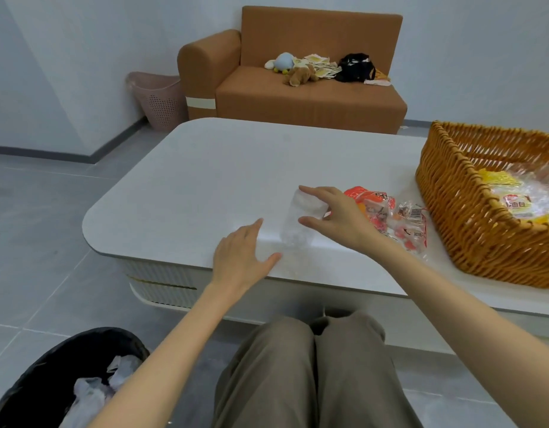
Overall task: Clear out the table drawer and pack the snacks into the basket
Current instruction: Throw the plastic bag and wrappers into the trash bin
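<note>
A clear, crumpled plastic bottle lies on the white table near its front edge. My right hand holds its far end between forefinger and thumb. My left hand hovers open over the table edge, fingers straight, just left of the bottle and apart from it. A red and clear snack bag lies behind my right hand. The wicker basket stands at the right with a yellow bread packet inside. The drawer is not visible.
A black bin with crumpled plastic stands on the floor at lower left. My knees are under the table's front. Beyond the table stands a brown sofa with toys and a pink hamper.
</note>
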Demonstrator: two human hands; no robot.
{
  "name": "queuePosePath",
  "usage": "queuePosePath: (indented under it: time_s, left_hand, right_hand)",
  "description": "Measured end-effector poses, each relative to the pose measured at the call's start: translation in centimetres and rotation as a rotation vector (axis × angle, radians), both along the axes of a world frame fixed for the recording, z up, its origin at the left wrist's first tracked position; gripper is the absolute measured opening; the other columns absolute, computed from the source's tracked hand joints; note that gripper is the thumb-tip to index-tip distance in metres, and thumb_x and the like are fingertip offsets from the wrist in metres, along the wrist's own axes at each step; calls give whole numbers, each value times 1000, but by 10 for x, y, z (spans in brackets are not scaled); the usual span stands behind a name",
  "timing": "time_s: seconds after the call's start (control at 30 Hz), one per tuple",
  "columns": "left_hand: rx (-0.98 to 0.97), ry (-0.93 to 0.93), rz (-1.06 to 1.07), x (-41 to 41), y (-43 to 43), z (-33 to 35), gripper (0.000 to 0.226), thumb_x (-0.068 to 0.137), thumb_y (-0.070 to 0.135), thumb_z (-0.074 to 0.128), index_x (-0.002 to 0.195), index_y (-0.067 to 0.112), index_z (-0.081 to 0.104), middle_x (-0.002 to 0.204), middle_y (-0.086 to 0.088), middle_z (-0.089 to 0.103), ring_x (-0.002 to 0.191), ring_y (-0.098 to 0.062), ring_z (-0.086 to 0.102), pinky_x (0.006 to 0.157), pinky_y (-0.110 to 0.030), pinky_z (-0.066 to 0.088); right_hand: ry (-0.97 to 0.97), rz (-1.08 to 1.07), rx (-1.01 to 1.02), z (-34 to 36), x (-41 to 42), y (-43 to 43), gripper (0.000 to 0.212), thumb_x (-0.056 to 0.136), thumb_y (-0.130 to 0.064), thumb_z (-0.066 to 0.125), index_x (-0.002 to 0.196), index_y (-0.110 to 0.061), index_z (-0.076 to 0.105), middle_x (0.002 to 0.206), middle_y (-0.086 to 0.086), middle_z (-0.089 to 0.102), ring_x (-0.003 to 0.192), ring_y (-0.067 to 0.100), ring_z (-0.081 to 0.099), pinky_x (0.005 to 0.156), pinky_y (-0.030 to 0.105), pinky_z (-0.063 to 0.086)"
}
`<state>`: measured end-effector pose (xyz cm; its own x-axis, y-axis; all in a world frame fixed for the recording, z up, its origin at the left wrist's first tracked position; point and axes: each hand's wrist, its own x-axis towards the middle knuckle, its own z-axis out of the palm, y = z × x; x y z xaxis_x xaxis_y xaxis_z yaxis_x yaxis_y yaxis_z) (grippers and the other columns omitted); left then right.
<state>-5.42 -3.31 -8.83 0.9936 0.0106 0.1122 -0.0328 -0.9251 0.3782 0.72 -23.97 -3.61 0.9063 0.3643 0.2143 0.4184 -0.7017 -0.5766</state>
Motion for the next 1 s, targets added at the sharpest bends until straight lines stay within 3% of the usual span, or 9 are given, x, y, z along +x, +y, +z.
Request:
queuePosePath:
  time_s: [0.1, 0.2, 0.3, 0.4, 0.53, 0.7, 0.83, 0.93, 1.0]
  left_hand:
    - [-163, -76, -55, -2, -29, 29, 97, 70, 69, 67, 148, 35, 20, 141, 11, 48, 125, -17, 49, 93, -35, 46]
    - [-344, -132, -83, -4, -50, 41, 93, 66, 60, 77, 143, 33, 31, 128, 12, 58, 112, -15, 58, 87, -31, 49]
    - [-463, -136, -90, -6, -57, 43, 89, 64, 50, 83, 138, 31, 38, 123, 9, 61, 109, -14, 60, 91, -32, 51]
    - [-458, -133, -82, -7, -54, 41, 88, 63, 46, 85, 137, 31, 39, 121, 8, 62, 107, -14, 60, 90, -34, 50]
    - [-482, -116, -44, -5, -45, 39, 87, 62, 46, 85, 135, 29, 41, 120, 9, 62, 105, -15, 61, 91, -38, 51]
    - [-484, -111, -28, 3, -38, 39, 90, 64, 48, 83, 139, 27, 38, 124, 7, 61, 106, -14, 60, 92, -37, 51]
    - [-474, -116, -39, 14, -37, 43, 92, 64, 48, 83, 140, 26, 37, 125, 5, 61, 106, -16, 60, 93, -37, 51]
    - [-472, -122, -52, 21, -35, 47, 92, 64, 48, 83, 140, 28, 37, 125, 5, 60, 107, -17, 60, 94, -37, 50]
    - [-468, -126, -62, 24, -34, 50, 92, 64, 47, 83, 141, 28, 37, 126, 4, 60, 109, -17, 60, 95, -37, 50]
  right_hand:
    - [-40, 51, 72, 14, -23, -4, 58, 87, -35, 68, 140, -34, 45, 138, -5, 48, 117, 9, 47, 80, 6, 44]
    - [-69, 60, 129, 24, -43, -12, 57, 87, -34, 68, 139, -35, 45, 142, -7, 45, 116, 2, 43, 81, -1, 41]
    - [-37, 53, 124, 24, -48, -31, 54, 91, -40, 62, 140, -41, 42, 150, -11, 37, 126, 4, 43, 96, 14, 45]
    - [-54, -86, -77, 12, -40, -66, 52, 93, -44, 56, 142, -39, 39, 153, -7, 33, 140, 16, 30, 113, 41, 32]
    - [-39, -248, -336, -8, -23, -102, 59, 92, -37, 59, 146, -30, 36, 155, 3, 28, 143, 29, 21, 114, 43, 19]
    - [90, -283, -451, -45, 18, -102, 86, 74, -79, 41, 149, -44, 17, 160, 0, 8, 144, 44, 7, 113, 64, 13]
    - [176, -405, -495, -55, 39, -95, 90, 75, -81, 47, 147, -54, -1, 160, 8, -16, 139, 55, -14, 108, 71, 0]
    - [249, -385, -481, -66, 47, -99, 89, 70, -89, 37, 143, -59, -4, 158, 8, -23, 140, 56, -7, 107, 74, 7]
    - [242, -383, -476, -76, 50, -101, 85, 68, -93, 26, 143, -59, 7, 159, 6, -20, 141, 55, 6, 107, 73, 12]
